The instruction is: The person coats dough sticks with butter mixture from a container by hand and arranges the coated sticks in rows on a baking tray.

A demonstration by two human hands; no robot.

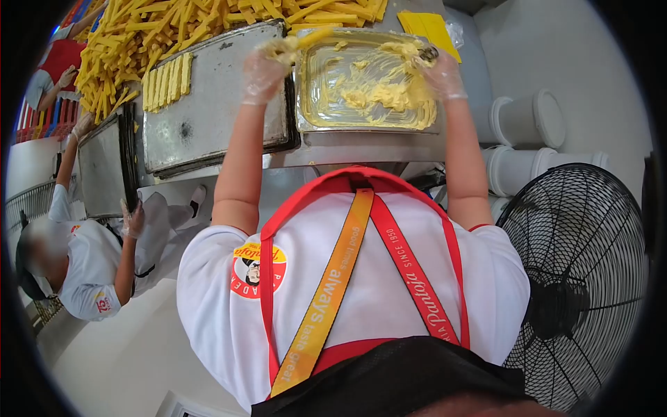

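Observation:
A clear rectangular tub (347, 126) holds pale yellow cream (389, 94), smeared over its bottom and walls. My left hand (265, 73), in a clear plastic glove smeared with cream, is closed at the tub's upper left corner. From its fingers a yellow stick (315, 37) reaches over the tub's rim. My right hand (442, 75), also gloved, is closed at the tub's right side around a dark object coated in cream, too small to make out. Left of the tub, a row of cream-coated sticks (167, 82) lies on a metal tray (215, 97).
A large heap of yellow sticks (149, 31) lies behind the tray. At the left a co-worker (97, 257) holds dark trays (104, 167); another person in red (55, 62) stands farther back. White buckets (517, 119) and a black fan (577, 285) are at the right.

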